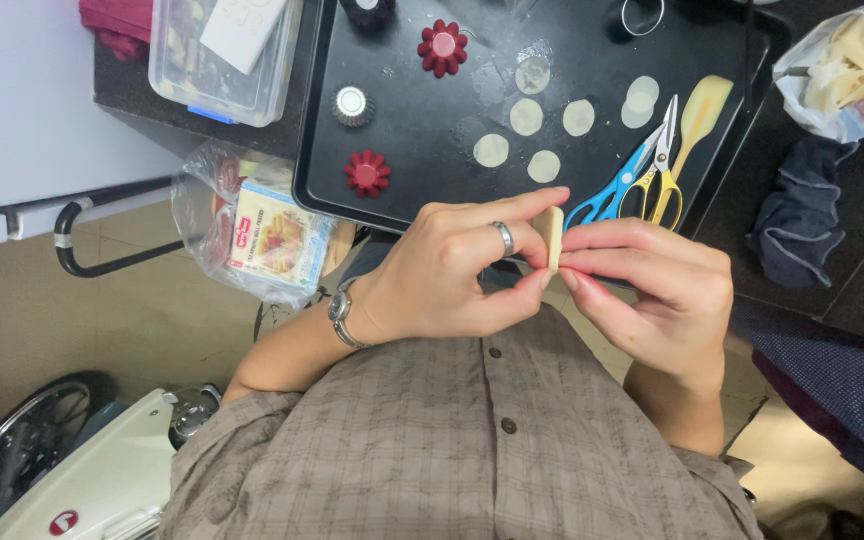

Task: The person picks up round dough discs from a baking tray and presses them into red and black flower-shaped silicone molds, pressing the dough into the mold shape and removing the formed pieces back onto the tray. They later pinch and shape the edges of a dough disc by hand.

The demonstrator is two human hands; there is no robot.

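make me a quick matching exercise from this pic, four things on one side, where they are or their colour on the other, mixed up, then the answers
Things:
1. pale dough piece
2. scissors
3. ring
4. wristwatch

Descriptions:
A. on a finger of the left hand
B. pinched between the left hand and the right hand
C. blue and yellow handles, lying on the black tray
D. around the left wrist

Pairs: 1-B, 2-C, 3-A, 4-D
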